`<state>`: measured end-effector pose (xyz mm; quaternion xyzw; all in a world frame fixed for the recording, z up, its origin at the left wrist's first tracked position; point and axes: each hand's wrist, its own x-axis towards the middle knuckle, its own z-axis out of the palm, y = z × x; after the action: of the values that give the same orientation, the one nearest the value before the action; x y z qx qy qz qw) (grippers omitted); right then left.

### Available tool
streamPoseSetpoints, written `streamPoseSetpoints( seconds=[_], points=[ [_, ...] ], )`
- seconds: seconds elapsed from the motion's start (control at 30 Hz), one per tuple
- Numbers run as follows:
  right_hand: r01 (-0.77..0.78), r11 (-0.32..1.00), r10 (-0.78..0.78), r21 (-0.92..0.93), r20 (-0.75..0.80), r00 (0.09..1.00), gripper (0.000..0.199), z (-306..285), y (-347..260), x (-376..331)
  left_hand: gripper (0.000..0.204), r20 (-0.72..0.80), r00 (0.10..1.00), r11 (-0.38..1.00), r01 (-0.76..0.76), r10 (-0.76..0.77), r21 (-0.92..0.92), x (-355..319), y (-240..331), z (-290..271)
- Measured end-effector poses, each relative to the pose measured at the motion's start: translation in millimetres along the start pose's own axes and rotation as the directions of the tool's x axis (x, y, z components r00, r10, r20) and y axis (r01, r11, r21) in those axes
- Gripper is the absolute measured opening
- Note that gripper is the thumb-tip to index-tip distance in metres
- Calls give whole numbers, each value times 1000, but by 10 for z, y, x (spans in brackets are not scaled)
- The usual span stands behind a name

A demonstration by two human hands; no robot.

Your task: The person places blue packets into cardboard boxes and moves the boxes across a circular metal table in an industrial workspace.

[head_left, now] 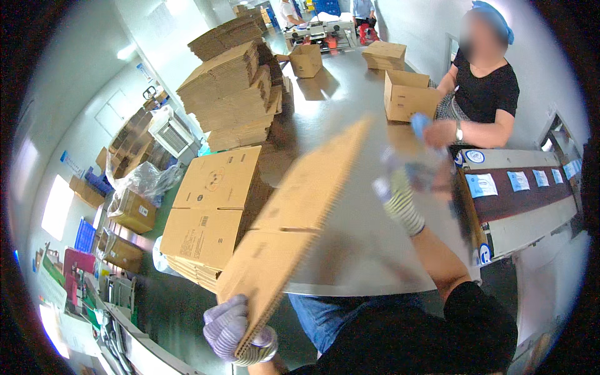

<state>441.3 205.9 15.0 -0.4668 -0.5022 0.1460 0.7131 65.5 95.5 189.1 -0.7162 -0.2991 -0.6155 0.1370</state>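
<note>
A folded-flat cardboard box (294, 197) stands tilted over the near left of the metal table. My left hand (237, 331), in a striped knit glove, is closed around its lower end. To the right, my right hand (401, 203) in a similar glove is raised over the tabletop, apart from the carton. Its fingers are blurred by motion but look stretched out and apart, with nothing seen in them. Beside the held carton lies a stack of flat printed cartons (203, 206), partly hidden by it.
Tall piles of flat cartons (228, 87) stand behind. Across the metal table (350, 250), a co-worker (484, 94) reaches past an open box (409, 97), one hand near something blue. A conveyor belt (519, 187) carrying several blue-white packets runs at right. Further boxes (306, 60) sit at the back.
</note>
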Motion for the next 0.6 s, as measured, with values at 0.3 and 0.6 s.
streamPoseSetpoints(
  seconds=[0.3, 0.6],
  points=[
    [-25, 993, 32, 112, -53, 998, 62, -540, -284, 230, 41, 74, 841, 744, 512, -536, -430, -389, -106, 646],
    [-182, 968, 139, -175, -232, 963, 31, -151, -622, -138, 15, 453, 543, 406, 836, -707, -369, -634, -228, 697]
  ],
)
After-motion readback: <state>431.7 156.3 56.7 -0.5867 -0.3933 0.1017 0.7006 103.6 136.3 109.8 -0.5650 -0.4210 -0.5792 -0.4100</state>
